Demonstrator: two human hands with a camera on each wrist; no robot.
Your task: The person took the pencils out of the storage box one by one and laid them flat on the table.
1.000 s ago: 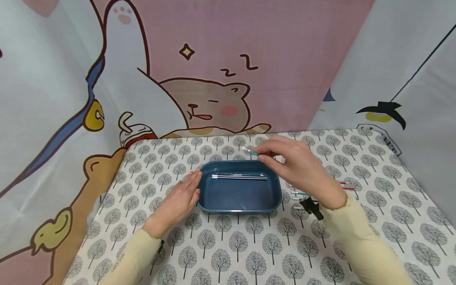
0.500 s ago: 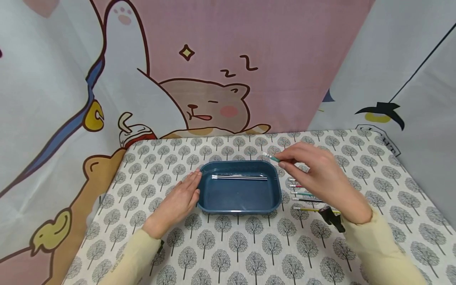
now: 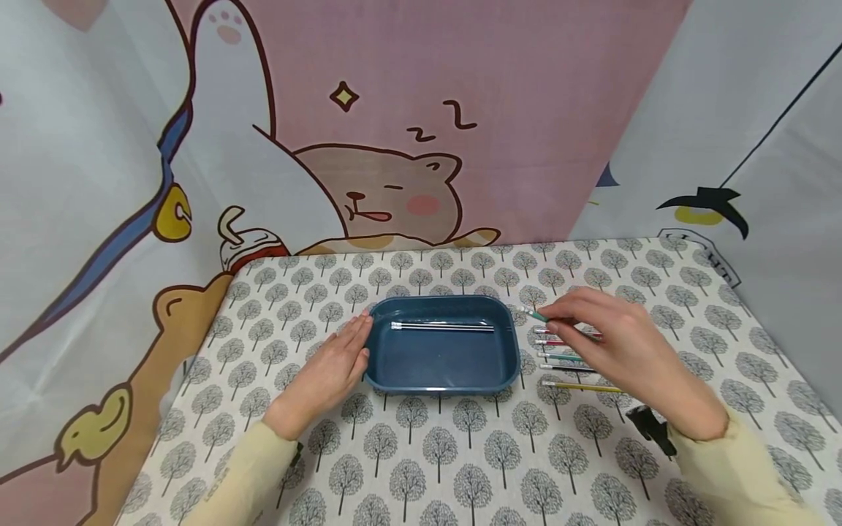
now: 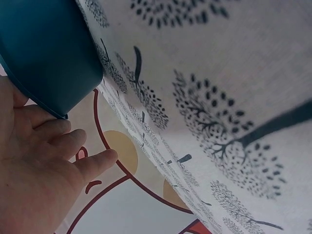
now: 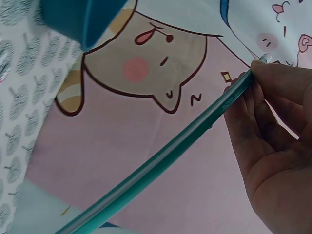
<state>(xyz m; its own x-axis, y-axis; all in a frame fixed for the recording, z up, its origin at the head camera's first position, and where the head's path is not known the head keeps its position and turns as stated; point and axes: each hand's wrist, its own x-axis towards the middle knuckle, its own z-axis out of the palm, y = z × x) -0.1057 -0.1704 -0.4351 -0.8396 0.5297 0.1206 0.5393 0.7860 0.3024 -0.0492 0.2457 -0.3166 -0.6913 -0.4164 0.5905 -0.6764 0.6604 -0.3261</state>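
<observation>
A dark blue rectangular tray (image 3: 442, 372) stands in the middle of the table in the head view. Inside it, along the far side, lie black-and-white striped pencils (image 3: 444, 327). My left hand (image 3: 334, 358) rests against the tray's left rim with its fingers extended; in the left wrist view, fingertips overlap the rim. To the right of the tray, my right hand (image 3: 615, 332) pinches a green pencil (image 5: 161, 163) near its eraser end between thumb and fingers. The pencil's pale tip points toward the tray in the head view, and most of its shaft is hidden there.
Right of the tray lies a row of several pencils, among them a red pencil (image 3: 547, 342), a black pencil (image 3: 569, 368) and a yellow pencil (image 3: 585, 387). The tree-print cloth (image 3: 408, 475) covers the table. A cartoon-printed curtain (image 3: 526, 109) hangs behind.
My right hand has moved right and toward me with the green pencil, from over the tray's far right corner to beside the pencil row. The left hand and tray have not moved.
</observation>
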